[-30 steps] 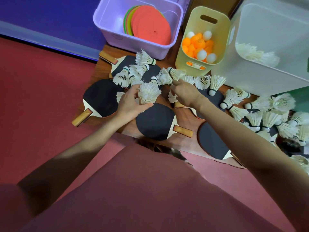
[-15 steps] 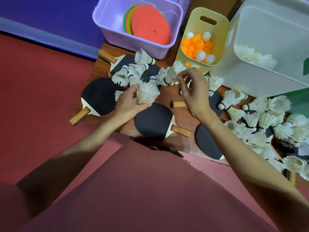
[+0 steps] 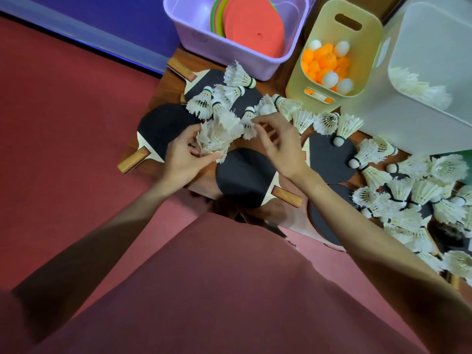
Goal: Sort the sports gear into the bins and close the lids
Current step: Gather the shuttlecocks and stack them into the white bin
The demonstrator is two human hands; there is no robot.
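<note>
Nearest is the person's reddish garment, both bare forearms reaching out over a low wooden bench on the red floor. The left hand is curled round a nested stack of shuttlecocks, feathers fanned up and to the right. The right hand hovers just beside the stack, fingers loosely spread, thumb and forefinger near the feathers of one shuttlecock — whether they actually pinch it I cannot tell.

Under and around the hands lie black-faced table tennis paddles: I count five plainly showing, one at the left, one near, one at the right, one far and one partly under the right forearm. Loose shuttlecocks are scattered over them, roughly a dozen close by the hands, and a dense heap at the right too tangled to count.

Farther off stand three open bins. The lilac bin holds a stack of flat disc markers, mostly orange-red with green edges. The cream bin holds orange and white balls — five white that I can see, the orange ones too bunched to number. The large white bin at the far right has several shuttlecocks inside.
</note>
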